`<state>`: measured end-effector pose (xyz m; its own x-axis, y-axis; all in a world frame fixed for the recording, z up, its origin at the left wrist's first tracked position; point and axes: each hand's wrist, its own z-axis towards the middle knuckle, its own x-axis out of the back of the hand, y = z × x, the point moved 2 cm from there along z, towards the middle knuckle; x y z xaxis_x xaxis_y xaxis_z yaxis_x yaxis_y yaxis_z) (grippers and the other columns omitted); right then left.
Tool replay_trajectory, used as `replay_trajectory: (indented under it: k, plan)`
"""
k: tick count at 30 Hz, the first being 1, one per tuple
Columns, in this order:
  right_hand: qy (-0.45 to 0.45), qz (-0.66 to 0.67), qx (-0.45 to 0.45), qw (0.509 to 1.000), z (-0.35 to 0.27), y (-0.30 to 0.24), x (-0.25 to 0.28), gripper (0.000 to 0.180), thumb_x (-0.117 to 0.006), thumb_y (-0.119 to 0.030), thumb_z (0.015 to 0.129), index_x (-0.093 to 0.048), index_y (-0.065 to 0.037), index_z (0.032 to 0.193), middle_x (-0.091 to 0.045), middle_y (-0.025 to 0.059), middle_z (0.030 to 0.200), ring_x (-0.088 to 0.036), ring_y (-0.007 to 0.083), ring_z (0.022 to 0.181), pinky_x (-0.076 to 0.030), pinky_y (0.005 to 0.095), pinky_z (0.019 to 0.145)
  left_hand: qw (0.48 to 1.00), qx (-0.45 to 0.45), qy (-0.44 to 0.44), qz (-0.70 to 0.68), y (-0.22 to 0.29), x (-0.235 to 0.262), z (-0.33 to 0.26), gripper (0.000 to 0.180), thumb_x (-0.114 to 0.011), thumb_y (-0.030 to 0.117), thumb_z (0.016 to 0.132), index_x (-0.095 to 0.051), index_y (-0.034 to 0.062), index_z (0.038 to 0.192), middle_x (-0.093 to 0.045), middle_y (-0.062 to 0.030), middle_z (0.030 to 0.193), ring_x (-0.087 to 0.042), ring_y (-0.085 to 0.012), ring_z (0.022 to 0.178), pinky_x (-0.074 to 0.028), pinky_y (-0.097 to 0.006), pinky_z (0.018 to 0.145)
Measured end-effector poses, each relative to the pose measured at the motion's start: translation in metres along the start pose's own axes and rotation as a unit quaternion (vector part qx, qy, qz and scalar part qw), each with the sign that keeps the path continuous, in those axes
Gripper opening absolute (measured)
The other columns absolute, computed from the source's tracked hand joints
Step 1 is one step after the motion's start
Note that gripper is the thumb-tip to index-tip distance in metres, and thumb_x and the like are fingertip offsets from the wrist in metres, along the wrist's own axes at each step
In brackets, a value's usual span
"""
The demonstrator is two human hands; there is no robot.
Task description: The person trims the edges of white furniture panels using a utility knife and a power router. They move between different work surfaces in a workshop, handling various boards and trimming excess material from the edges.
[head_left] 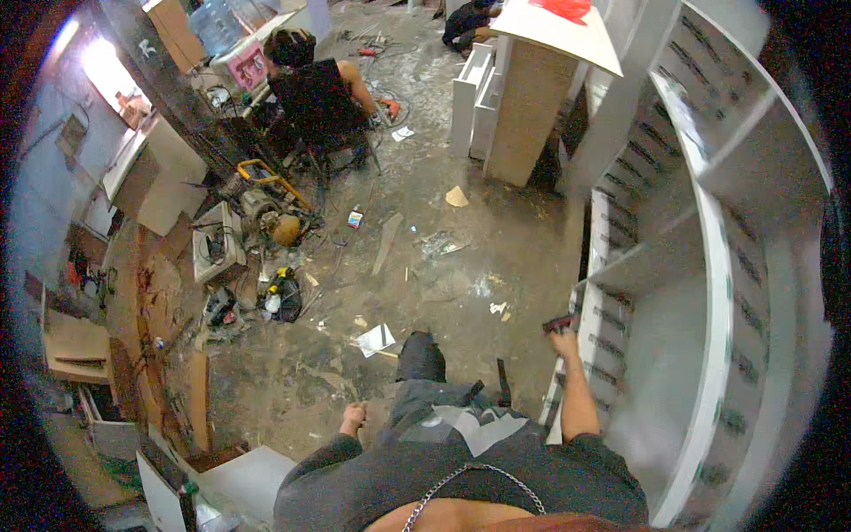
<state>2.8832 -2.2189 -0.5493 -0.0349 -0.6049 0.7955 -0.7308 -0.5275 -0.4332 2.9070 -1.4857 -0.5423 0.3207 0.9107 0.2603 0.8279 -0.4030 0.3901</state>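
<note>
My right hand (561, 344) is closed around a small dark red-and-black hand tool (558, 325), whose exact kind I cannot make out. It is beside the near edge of a large white cabinet frame (720, 301) with shelves and dark slots along its panels. Out to the left of my body, my left hand (355, 417) hangs above the floor with its fingers curled in. Whether anything small is inside that hand cannot be seen. Ahead of it, a white sheet with a dark strip (376, 340) lies on the floor.
A person (315, 102) sits on a chair ahead, and another person (468, 25) crouches farther off. A cabinet with pulled-out drawers (523, 115) stands ahead right. Left of centre are a machine with a yellow handle (270, 182), a black-and-yellow bundle (284, 294) and board scraps (200, 399).
</note>
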Motion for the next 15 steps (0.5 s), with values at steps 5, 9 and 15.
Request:
replay_trajectory:
  k: [5,9,15]
  plan:
    - [-0.031,0.170,0.040,0.984,0.214,-0.258,0.036,0.014,-0.063,-0.018,0.086,-0.058,-0.004,0.086,-0.057,0.0061,0.066,-0.051,0.0169,0.047,-0.042,0.0351,0.045,0.941,-0.244,-0.026,0.234,0.143,0.037,0.119,0.027,-0.061,0.029,0.097,-0.070,0.0051,0.105,-0.071,-0.0113,0.082,-0.066,-0.0244,0.067,-0.050,-0.042,0.054]
    - [-0.036,0.307,-0.028,0.951,0.324,-0.378,-0.019,0.011,-0.060,-0.015,0.089,-0.056,-0.006,0.084,-0.052,0.0027,0.063,-0.048,0.0148,0.049,-0.039,0.0325,0.046,0.953,-0.167,-0.039,0.251,0.343,0.072,0.265,0.031,-0.062,0.030,0.096,-0.070,0.0021,0.108,-0.072,-0.0135,0.092,-0.066,-0.0254,0.081,-0.051,-0.042,0.069]
    - [-0.172,0.369,-0.064,0.911,0.426,-0.646,0.026,0.011,-0.059,-0.013,0.088,-0.057,-0.004,0.082,-0.048,0.0019,0.060,-0.046,0.0131,0.048,-0.037,0.0316,0.046,0.951,-0.278,0.114,0.077,0.736,0.061,0.499,0.038,-0.064,0.032,0.096,-0.070,-0.0024,0.112,-0.073,-0.0168,0.106,-0.067,-0.0270,0.103,-0.053,-0.043,0.090]
